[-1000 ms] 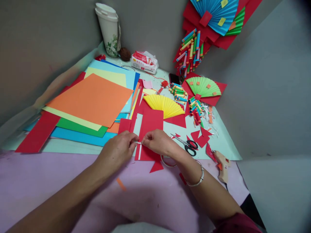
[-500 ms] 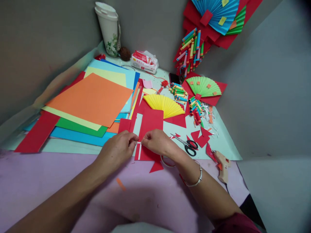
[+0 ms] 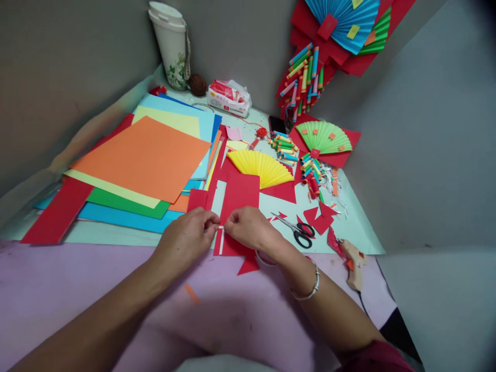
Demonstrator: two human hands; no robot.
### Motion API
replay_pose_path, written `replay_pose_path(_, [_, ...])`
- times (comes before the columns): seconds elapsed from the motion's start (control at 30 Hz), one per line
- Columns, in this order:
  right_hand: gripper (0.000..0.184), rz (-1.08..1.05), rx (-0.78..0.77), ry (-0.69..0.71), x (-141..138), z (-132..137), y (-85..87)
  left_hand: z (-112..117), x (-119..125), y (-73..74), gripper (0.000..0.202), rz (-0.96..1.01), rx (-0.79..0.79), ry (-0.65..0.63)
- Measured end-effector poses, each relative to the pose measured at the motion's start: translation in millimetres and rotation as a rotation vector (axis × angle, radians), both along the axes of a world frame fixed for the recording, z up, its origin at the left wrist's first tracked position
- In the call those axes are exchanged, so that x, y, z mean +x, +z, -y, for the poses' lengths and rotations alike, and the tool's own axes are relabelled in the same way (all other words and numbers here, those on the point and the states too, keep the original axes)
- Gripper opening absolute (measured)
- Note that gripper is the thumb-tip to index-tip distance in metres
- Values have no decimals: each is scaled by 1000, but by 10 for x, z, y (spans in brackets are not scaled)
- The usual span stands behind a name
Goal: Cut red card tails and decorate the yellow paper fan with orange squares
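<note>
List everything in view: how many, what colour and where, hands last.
Lidded cup: one, white, back left
Round object: one, brown, beside cup
Packet: one, red-white, back centre
Phone: one, dark, back centre
Cord bundle: one, red, near phone
Paper stack: many sheets, orange topmost, left
Fans: four, blue and green upper right, light green right, yellow centre
Paper rolls: many, multicoloured, centre and right
Paper pieces: several, red, centre and right
Scissors: one pair, black-handled, right of centre
Glue gun: one, beige, far right
Scrap: one, orange, front
Bangle: one, silvery, lower right
Left hand: one, near centre
Right hand: one, beside it
</note>
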State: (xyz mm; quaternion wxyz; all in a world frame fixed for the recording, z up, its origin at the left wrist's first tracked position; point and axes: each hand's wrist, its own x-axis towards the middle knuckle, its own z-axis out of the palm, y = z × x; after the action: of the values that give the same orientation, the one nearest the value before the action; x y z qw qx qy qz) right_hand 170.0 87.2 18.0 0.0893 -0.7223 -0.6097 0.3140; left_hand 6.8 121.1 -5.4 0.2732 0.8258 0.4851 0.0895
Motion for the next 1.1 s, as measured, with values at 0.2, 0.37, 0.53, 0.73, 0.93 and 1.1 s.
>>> replay_pose_path(0.2, [20, 3, 1, -16, -11, 3, 0, -4, 4, -16, 25, -8, 3, 12])
replay_pose_path(0.37, [21, 2, 11, 1, -8, 0, -14, 0, 4, -9, 26, 8, -9, 18])
replay_pose_path(0.53, [22, 6, 12, 16, -9, 3, -1, 1, 20, 14, 25, 12, -8, 28])
replay_pose_path(0.73, [21, 12, 16, 21, -12, 4, -10, 14, 27, 30, 23, 4, -14, 34])
replay_pose_path(0.93, [22, 25, 10, 29, -13, -4, -15, 24, 34, 16, 23, -11, -5, 49])
replay_pose_path(1.1, [22, 47, 0, 58, -16, -5, 17, 14, 44, 22, 23, -26, -5, 45])
